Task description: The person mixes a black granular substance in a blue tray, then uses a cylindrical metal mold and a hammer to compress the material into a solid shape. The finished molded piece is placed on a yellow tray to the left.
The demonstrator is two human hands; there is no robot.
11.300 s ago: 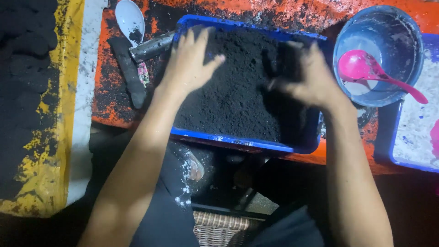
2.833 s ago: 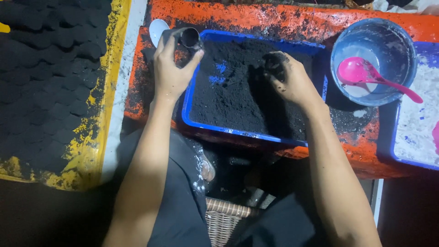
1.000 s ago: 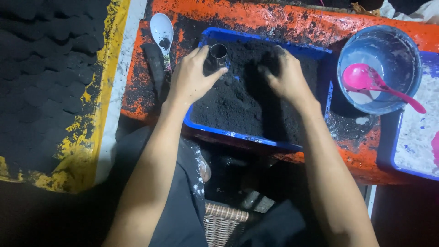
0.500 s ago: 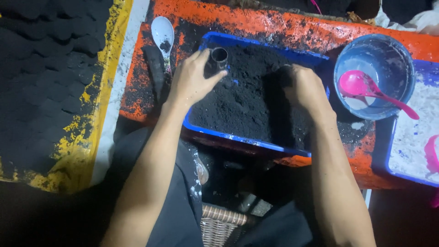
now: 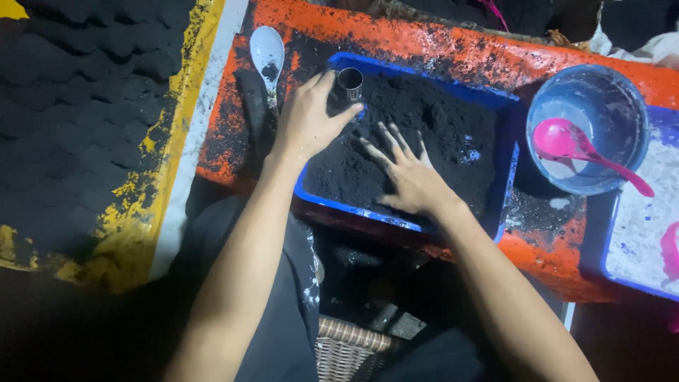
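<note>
right hand (image 5: 409,180) lies flat on the black powder (image 5: 424,134) in the blue tray (image 5: 506,180), fingers spread. left hand (image 5: 308,120) pinches a small metal tube (image 5: 349,83) at the tray's far left corner, fingers curled round it. tube stands upright, long axis vertical, open mouth up. risk: a tilt spills powder over the rim onto the orange table (image 5: 453,53).

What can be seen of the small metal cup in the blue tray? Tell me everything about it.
The small metal cup is a short, shiny cylinder with a thin rim and a dark open mouth; its contents cannot be made out. It stands about upright at the far left corner of the blue tray, set into the black powder. The left hand holds it, fingers curled around its near side. The right hand lies flat on the powder, apart from it.
</note>
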